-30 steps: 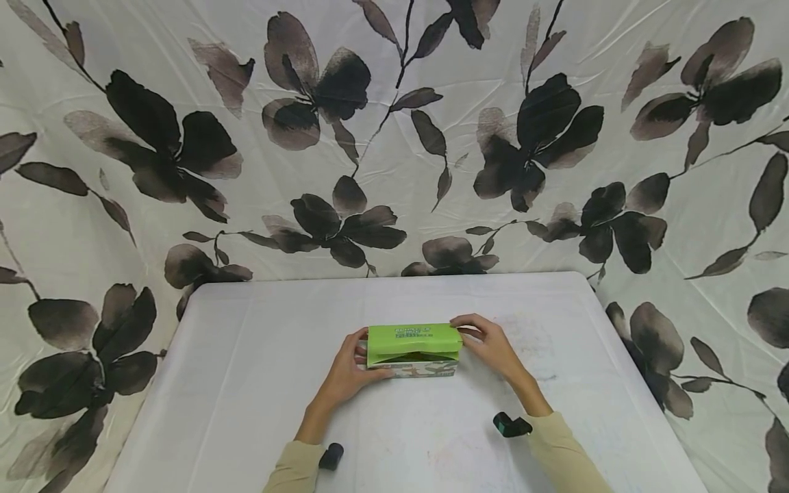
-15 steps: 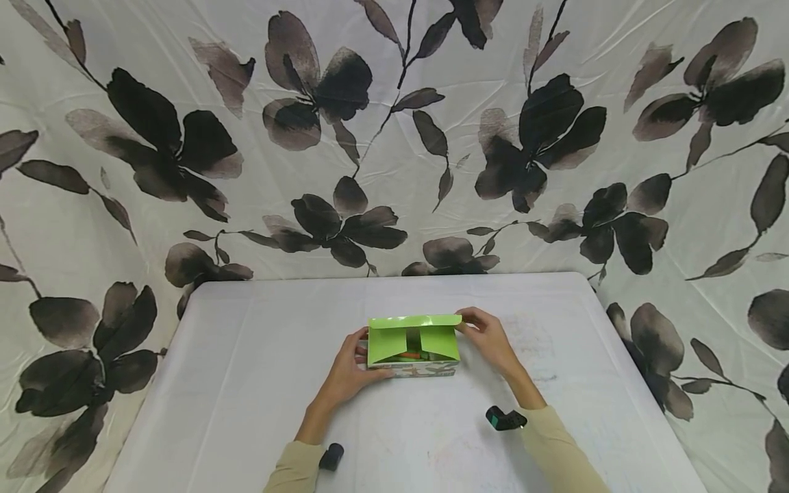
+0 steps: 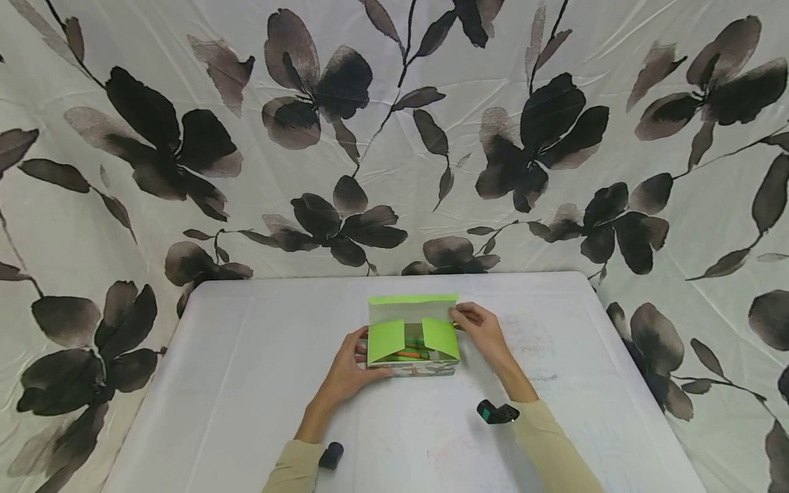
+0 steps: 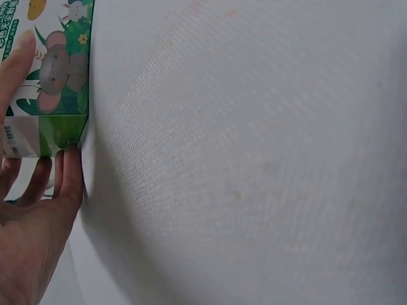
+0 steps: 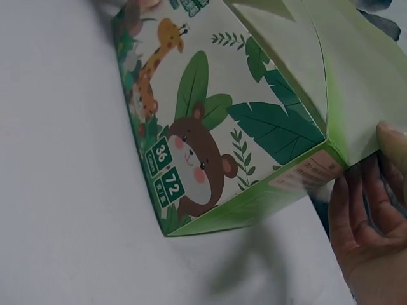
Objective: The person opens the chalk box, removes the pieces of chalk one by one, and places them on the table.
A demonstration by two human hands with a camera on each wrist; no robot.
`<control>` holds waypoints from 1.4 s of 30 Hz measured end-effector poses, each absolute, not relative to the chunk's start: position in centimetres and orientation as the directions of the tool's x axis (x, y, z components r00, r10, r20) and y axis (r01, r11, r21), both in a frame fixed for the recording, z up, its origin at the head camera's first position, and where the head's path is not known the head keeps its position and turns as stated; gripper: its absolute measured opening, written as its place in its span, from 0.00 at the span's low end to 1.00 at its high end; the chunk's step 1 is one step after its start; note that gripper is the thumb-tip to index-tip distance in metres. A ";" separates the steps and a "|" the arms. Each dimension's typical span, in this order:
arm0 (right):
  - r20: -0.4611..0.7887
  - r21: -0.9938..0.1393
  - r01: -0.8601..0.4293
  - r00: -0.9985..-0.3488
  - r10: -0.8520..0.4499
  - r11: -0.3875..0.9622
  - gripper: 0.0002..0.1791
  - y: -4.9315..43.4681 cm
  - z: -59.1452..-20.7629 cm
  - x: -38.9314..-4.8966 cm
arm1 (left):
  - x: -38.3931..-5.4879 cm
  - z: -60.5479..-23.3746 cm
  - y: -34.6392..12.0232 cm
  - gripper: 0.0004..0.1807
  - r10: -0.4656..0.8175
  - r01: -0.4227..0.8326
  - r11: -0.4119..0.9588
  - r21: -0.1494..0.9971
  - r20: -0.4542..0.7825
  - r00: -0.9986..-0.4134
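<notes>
L hand [image 3: 347,370] gripping box [image 3: 425,370] at left, R hand [image 3: 483,331] pinching raised lid [image 3: 409,312]; I'd say opening's approx half done, flaps [image 3: 385,337] not spread yet, coloured sticks [image 3: 409,355] inside.

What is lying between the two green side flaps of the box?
Between the side flaps is an open gap; through it, green and orange contents show inside the box. The head view shows this.

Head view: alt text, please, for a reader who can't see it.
An open box on a white table: left hand grips its left end, right hand pinches the raised lid. Two green flaps flank a gap showing orange and green contents. Floral cloth hangs behind.
</notes>
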State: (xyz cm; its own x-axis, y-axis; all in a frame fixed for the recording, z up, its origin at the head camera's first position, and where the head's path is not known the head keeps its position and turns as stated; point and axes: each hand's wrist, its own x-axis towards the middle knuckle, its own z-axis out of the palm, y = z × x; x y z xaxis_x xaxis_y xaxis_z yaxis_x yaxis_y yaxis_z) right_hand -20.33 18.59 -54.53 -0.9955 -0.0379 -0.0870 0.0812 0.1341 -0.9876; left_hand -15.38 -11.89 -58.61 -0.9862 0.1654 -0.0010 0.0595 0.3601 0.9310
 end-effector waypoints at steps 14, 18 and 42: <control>-0.192 -0.973 0.198 -0.979 0.061 0.121 0.23 17.5 -55.0 -21.3 | -15.4 -58.6 -11.8 0.57 0.167 0.053 0.357 0.933 -0.008 -0.986; -0.226 -0.969 0.232 -0.971 0.079 0.088 0.24 17.3 -55.3 -21.5 | -15.3 -58.6 -11.9 0.57 0.164 0.052 0.357 0.933 -0.007 -0.986; -0.446 -0.887 0.461 -0.870 0.210 0.026 0.27 16.1 -55.6 -21.2 | -15.3 -58.6 -11.8 0.57 0.155 0.057 0.366 0.929 0.000 -0.988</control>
